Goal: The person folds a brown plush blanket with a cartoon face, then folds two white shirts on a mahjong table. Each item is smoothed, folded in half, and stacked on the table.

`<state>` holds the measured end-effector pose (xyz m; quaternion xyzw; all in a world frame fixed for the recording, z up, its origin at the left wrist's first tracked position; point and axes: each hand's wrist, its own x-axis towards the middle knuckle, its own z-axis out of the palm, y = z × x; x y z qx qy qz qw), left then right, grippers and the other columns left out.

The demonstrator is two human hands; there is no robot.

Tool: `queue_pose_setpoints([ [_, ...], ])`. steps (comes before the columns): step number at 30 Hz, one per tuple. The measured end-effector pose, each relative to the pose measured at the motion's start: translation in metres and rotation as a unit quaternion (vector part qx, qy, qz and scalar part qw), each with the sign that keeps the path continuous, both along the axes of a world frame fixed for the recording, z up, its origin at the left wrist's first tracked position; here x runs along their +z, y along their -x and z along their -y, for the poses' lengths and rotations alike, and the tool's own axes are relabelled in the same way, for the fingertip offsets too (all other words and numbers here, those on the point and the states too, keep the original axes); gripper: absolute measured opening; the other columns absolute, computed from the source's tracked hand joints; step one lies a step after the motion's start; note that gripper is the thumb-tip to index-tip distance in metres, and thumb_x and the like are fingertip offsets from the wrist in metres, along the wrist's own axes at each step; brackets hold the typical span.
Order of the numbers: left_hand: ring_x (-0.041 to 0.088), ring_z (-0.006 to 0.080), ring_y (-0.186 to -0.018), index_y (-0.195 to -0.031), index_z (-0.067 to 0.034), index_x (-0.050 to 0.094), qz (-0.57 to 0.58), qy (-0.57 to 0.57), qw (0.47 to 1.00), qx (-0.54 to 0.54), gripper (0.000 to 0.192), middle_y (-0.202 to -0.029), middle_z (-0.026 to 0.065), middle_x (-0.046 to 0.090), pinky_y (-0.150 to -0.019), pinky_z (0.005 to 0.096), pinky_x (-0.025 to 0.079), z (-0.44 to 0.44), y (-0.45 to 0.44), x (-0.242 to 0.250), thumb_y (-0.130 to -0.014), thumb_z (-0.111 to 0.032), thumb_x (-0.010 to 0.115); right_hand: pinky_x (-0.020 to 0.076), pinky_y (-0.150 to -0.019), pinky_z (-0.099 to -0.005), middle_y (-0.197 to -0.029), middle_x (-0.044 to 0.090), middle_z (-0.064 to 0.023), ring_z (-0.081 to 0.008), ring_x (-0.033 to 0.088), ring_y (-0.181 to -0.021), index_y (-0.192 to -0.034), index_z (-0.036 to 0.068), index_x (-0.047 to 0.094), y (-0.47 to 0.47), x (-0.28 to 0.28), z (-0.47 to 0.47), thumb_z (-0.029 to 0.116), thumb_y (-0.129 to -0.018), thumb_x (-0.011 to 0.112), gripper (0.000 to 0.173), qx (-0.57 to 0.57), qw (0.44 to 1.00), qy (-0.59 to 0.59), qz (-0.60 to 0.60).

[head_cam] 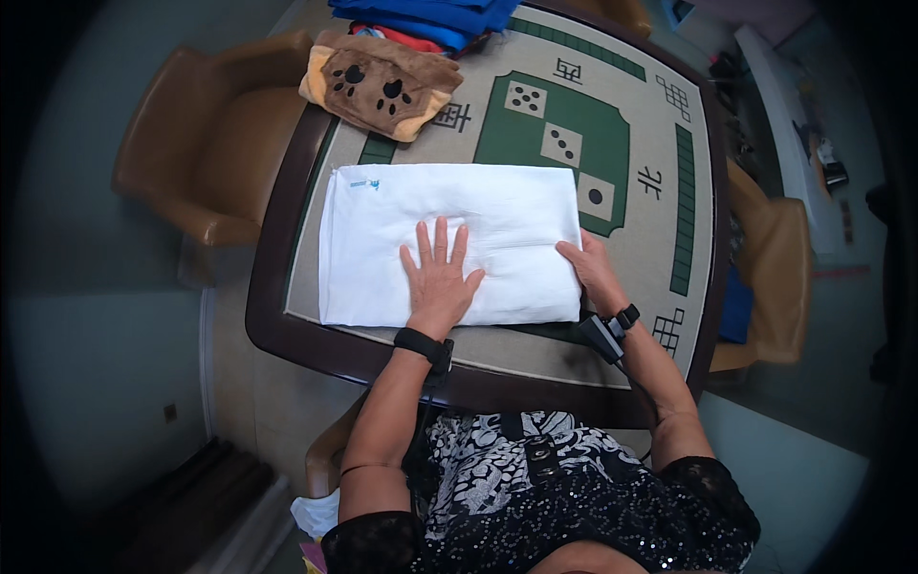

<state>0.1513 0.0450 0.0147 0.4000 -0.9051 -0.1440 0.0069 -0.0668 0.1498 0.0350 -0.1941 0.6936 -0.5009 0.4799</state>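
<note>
A folded white cloth with a small blue mark in its upper left corner lies on the mahjong table. My left hand rests flat on the middle of the cloth, its fingers spread. At the cloth's right edge is my right hand, thumb on top and fingers at the edge, partly hidden, pinching the layers. Both wrists wear dark straps with small devices.
Behind the cloth, to the left, lies a folded brown plush item with paw prints. Farther back is a stack of blue cloths over red fabric. Tan chairs stand at the table's sides.
</note>
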Motion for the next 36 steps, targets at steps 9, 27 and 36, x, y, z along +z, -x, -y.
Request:
queue_pose_setpoints([
  [9,0.005,0.0379,-0.137,-0.141,-0.014,0.029,-0.015,0.028,0.999,0.002,0.068,-0.15,0.0148,0.011,-0.102,0.0634,0.009,-0.003,0.003,-0.013,-0.084,-0.043,0.053,0.0463,-0.077,-0.0257,-0.103,0.061,-0.0089,-0.012,0.057,-0.086,-0.117,-0.005,0.051,0.003,-0.008,-0.002,0.012,-0.085,0.055,0.036,0.008,1.0,0.022,0.003],
  [27,0.017,0.0336,-0.136,-0.139,-0.01,0.033,-0.214,-0.148,0.965,-0.021,0.061,-0.144,0.0174,0.026,-0.106,0.0543,0.013,-0.086,0.037,-0.01,-0.088,-0.04,0.049,0.0499,-0.079,-0.0297,-0.106,0.061,-0.0114,-0.0177,0.061,-0.089,-0.12,-0.004,0.048,0.048,0.05,-0.057,0.012,-0.084,0.059,0.041,-0.07,0.995,0.038,0.059],
  [36,0.032,0.027,-0.13,-0.142,-0.009,0.025,-0.522,-0.606,0.573,0.181,0.065,-0.142,0.0136,0.034,-0.105,0.0422,0.024,-0.044,-0.023,0.0,-0.095,-0.053,0.022,0.048,-0.074,-0.0223,-0.097,0.059,-0.0022,-0.0083,0.057,-0.082,-0.121,0.001,0.049,-0.044,0.077,0.021,0.018,-0.088,0.058,0.038,0.118,0.972,0.142,0.142],
])
